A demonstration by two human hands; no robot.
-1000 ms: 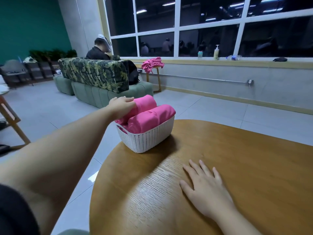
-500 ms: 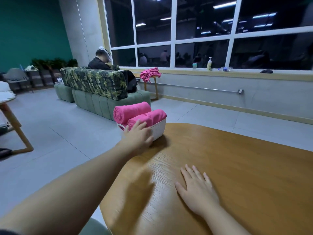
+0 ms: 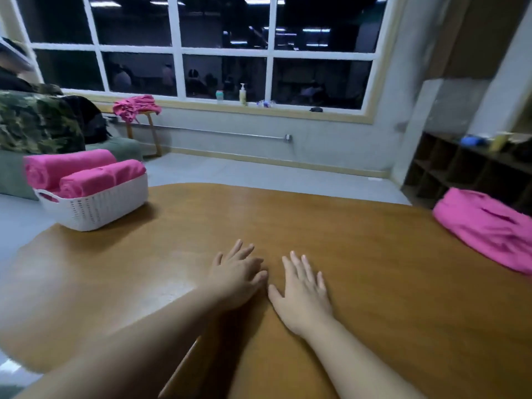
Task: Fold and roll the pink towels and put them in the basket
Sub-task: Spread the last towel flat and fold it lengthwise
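A white woven basket [image 3: 95,207] stands at the table's far left corner with two rolled pink towels [image 3: 86,174] lying in it. At the right edge of the wooden table [image 3: 345,240] lies a loose heap of pink towels [image 3: 486,226]. My left hand [image 3: 237,273] and my right hand [image 3: 303,292] both lie flat on the table's middle, side by side with fingers straight. Neither hand holds anything, and both are far from the basket and from the heap.
Beyond the table's left end stand a green sofa with a camouflage cover [image 3: 37,125] and a person sitting behind it. A stool with more pink cloth [image 3: 136,106] stands under the window. Dark cubby shelves [image 3: 466,168] are at the right.
My left hand left the basket and came back to the table's middle beside my right hand. The view swung right, bringing the loose pink towel heap into sight.
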